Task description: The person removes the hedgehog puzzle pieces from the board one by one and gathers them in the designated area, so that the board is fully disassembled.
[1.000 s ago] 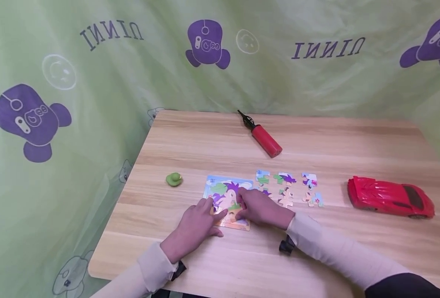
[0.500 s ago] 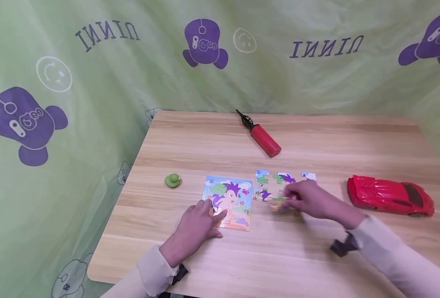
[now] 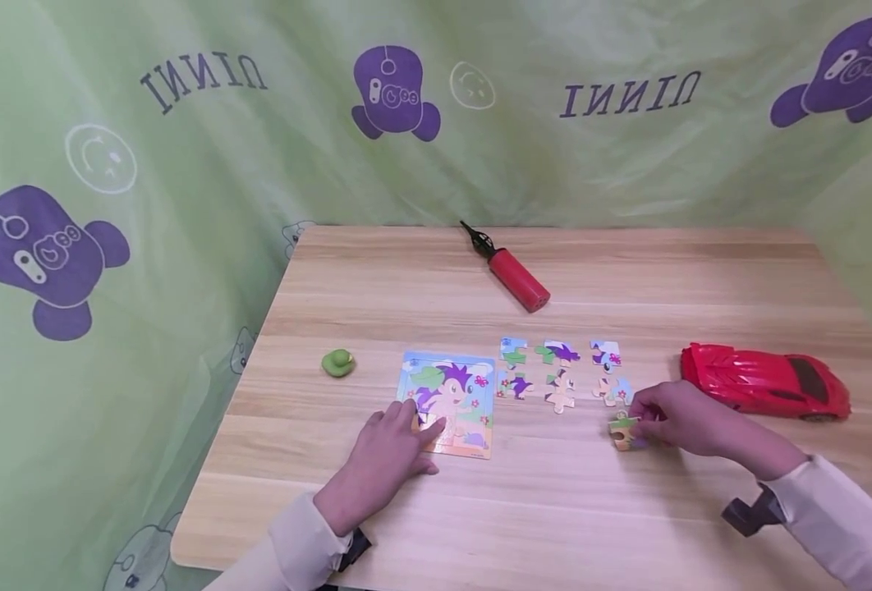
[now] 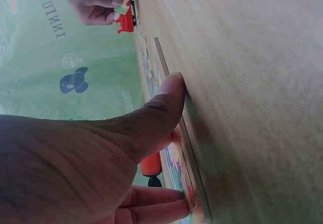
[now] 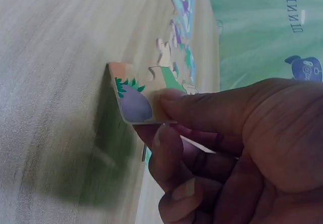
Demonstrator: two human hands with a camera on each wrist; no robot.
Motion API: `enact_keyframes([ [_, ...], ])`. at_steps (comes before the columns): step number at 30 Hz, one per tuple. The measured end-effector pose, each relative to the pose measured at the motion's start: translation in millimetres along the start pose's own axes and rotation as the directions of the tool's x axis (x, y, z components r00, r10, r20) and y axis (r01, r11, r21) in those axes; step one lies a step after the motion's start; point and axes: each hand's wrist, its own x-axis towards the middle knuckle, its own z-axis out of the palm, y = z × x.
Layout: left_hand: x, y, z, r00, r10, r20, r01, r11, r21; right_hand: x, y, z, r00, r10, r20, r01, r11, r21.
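My right hand (image 3: 690, 419) pinches a jigsaw piece (image 5: 135, 102) between thumb and fingers, over the table to the right of the loose pieces. Purple, green and orange print shows on the piece. My left hand (image 3: 377, 460) rests at the lower left of a square puzzle board (image 3: 451, 358), its fingertips on the board and its thumb by the near edge. The board shows a purple-haired hedgehog, partly covered by the left fingers. Between the board and my right hand lie several loose jigsaw pieces (image 3: 560, 394) in two rows.
A red toy car (image 3: 764, 382) stands beyond my right hand. At the back lies a red hand pump (image 3: 519, 279) with a black nozzle. Left of the board sits a small green rubber duck (image 3: 338, 363). A green printed curtain (image 3: 296, 148) surrounds the wooden table (image 3: 377, 271).
My right hand has moved from the board to the right, carrying the jigsaw piece past the two rows. My left hand stays on the board.
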Motion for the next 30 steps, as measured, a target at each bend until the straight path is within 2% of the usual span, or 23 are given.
enact_keyframes([
  [4,-0.2,2.1,0.3,1.000,-0.006,0.006,0.006,1.000,0.009,-0.7,-0.5,-1.7,0.998,0.055,-0.027,-0.057,0.996,-0.070],
  [7,0.1,3.2,-0.5,1.000,-0.009,0.009,0.009,1.000,0.008,-3.3,-2.7,-6.1,0.992,0.104,-0.071,-0.114,0.981,-0.155],
  [11,-0.1,3.5,-0.6,1.000,-0.001,-0.013,0.001,1.000,0.000,-3.7,-13.9,-8.9,0.985,0.082,-0.151,-0.115,0.968,-0.224],
  [14,-1.4,4.0,-0.9,1.000,0.001,-0.031,-0.003,0.998,-0.058,4.0,-30.0,-2.9,0.985,0.013,-0.170,-0.050,0.976,-0.212],
  [17,-3.5,4.7,-2.5,1.000,-0.006,-0.025,0.003,0.992,-0.126,20.7,-52.6,13.8,0.984,-0.066,-0.164,0.036,0.983,-0.179],
  [20,-4.3,5.0,-2.9,1.000,-0.013,-0.020,0.010,0.993,-0.115,41.5,-80.1,38.5,0.973,-0.166,-0.163,0.141,0.977,-0.158],
  [23,-4.0,4.8,-2.1,0.999,-0.023,-0.033,0.021,0.998,-0.057,61.5,-110.8,64.8,0.943,-0.295,-0.156,0.266,0.946,-0.185],
  [25,-4.3,4.9,-1.2,0.998,-0.036,-0.043,0.034,0.998,-0.050,73.0,-129.5,80.4,0.918,-0.367,-0.149,0.326,0.914,-0.243],
  [27,-5.7,6.0,-0.9,0.997,-0.058,-0.050,0.054,0.996,-0.074,81.8,-145.6,93.6,0.899,-0.414,-0.146,0.354,0.880,-0.316],
  [30,-8.5,9.7,-2.1,0.994,-0.092,-0.058,0.087,0.993,-0.074,89.9,-163.7,109.2,0.884,-0.440,-0.157,0.350,0.846,-0.402],
])
